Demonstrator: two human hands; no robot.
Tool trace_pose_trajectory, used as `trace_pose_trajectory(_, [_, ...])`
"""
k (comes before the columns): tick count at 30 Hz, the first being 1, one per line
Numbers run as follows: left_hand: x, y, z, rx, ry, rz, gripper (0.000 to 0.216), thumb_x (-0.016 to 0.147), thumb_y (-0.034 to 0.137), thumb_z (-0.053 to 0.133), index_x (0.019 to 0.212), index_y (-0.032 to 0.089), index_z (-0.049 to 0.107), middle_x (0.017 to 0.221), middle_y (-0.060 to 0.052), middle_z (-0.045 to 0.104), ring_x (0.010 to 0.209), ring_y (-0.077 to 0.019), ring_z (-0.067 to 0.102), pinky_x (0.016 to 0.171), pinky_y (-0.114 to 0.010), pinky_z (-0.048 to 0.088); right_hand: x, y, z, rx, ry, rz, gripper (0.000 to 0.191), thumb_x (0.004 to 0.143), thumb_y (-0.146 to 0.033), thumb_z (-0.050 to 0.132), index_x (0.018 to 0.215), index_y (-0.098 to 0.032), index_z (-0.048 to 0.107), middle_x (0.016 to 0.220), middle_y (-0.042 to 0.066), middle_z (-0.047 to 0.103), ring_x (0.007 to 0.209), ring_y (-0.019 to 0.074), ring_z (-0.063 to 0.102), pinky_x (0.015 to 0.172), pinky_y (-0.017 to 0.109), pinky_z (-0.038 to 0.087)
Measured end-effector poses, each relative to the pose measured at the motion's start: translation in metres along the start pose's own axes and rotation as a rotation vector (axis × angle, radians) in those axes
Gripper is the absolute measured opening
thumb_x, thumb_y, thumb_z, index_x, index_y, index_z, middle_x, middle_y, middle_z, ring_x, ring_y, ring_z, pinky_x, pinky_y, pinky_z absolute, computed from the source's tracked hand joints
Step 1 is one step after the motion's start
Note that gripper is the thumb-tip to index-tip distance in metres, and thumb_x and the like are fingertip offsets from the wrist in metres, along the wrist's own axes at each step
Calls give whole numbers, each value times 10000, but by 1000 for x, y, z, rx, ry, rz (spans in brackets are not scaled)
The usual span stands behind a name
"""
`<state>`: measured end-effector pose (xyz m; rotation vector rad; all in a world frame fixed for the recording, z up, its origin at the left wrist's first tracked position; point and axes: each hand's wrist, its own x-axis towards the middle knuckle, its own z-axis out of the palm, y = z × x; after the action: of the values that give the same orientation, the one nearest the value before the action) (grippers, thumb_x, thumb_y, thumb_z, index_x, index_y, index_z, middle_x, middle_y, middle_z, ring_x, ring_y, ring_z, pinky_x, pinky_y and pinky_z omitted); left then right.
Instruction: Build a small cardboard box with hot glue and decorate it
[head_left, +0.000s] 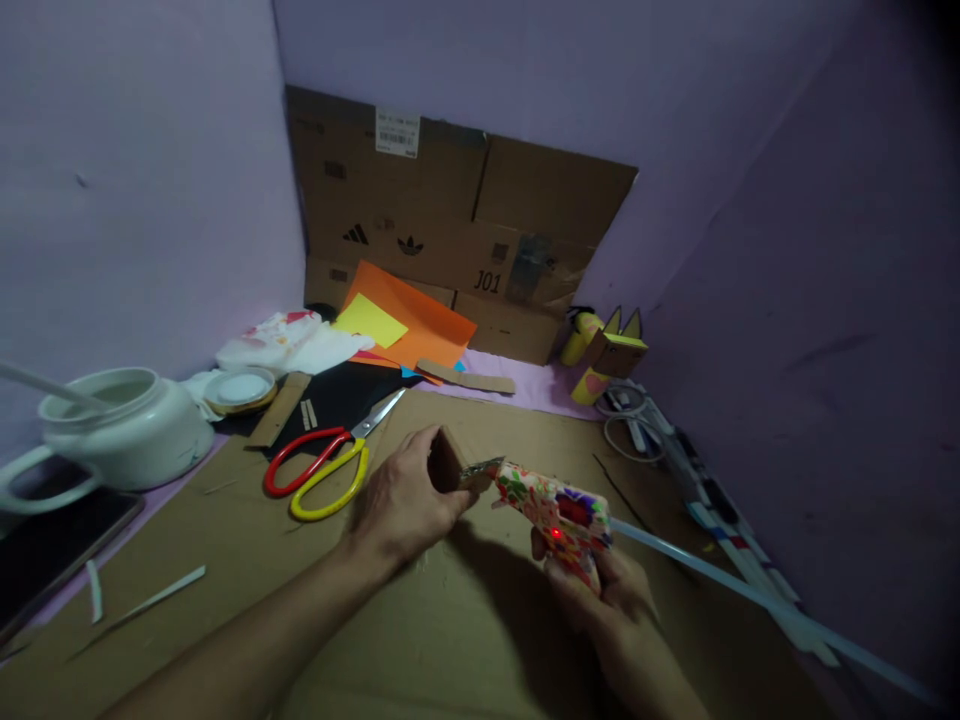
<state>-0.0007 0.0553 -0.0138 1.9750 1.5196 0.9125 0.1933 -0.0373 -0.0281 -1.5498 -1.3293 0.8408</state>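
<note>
My left hand [409,495] is closed around a small folded piece of brown cardboard [448,462], holding it above the work surface. In my right hand [619,610] is a hot glue gun [551,500] with a colourful flowered pattern and a small red light. Its nozzle points left and meets or nearly meets the cardboard's lower edge; I cannot tell if they touch. A long translucent glue stick [697,565] runs out of the gun's back to the right. Scissors [330,470] with one red and one yellow handle lie just left of my left hand.
A cardboard sheet [360,630] covers the table. At left stand a white pot [135,430] and a dark phone [67,530]. Orange paper [420,320] and a cardboard strip [465,378] lie behind. A cardboard figure [611,360], a coiled cable [634,430] and pens are at right.
</note>
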Motion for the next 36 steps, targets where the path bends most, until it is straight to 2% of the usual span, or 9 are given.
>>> trace_pose_trajectory(3, [0, 2, 0, 58, 32, 23, 566, 623, 361, 710, 1136, 231, 508, 1049, -73, 639, 928, -265, 612, 702, -347, 498, -1, -1, 2, 11, 13, -15, 278, 707, -431, 615, 766, -169, 686, 686, 41, 648, 654, 211, 573, 579, 271, 444])
trace_pose_trajectory(8, [0, 4, 0, 125, 89, 83, 590, 615, 317, 717, 1149, 195, 496, 1051, -81, 618, 946, -261, 588, 798, -360, 478, -3, 2, 6, 70, 16, -16, 257, 710, -419, 629, 756, -172, 681, 677, 36, 646, 633, 199, 572, 573, 260, 451])
trace_pose_trajectory(11, [-1, 6, -1, 138, 81, 77, 603, 620, 314, 713, 1163, 177, 490, 1069, -92, 610, 946, -267, 581, 812, -371, 473, -4, 4, 8, 122, 29, 1, 256, 697, -406, 648, 781, -168, 690, 709, 46, 669, 653, 208, 591, 596, 266, 464])
trace_pose_trajectory(21, [0, 7, -1, 140, 84, 80, 610, 615, 295, 704, 1174, 188, 485, 1085, -92, 609, 953, -273, 579, 813, -380, 471, -4, 5, 7, 94, -26, 8, 239, 713, -396, 646, 780, -170, 687, 711, 50, 659, 666, 213, 585, 600, 270, 454])
trace_pose_trajectory(31, [-1, 10, -2, 103, 68, 46, 612, 609, 276, 707, 1176, 180, 499, 1100, -96, 614, 962, -280, 586, 806, -381, 483, -3, 8, 8, 149, -37, 23, 240, 711, -385, 658, 801, -165, 685, 738, 56, 664, 696, 219, 592, 617, 271, 457])
trace_pose_trajectory(36, [2, 7, -2, -33, 43, -51, 604, 596, 291, 736, 1150, 190, 519, 1086, -95, 630, 979, -271, 600, 794, -369, 497, -3, -1, 3, 123, -54, -20, 227, 710, -394, 652, 779, -183, 699, 740, 43, 675, 697, 215, 598, 620, 265, 459])
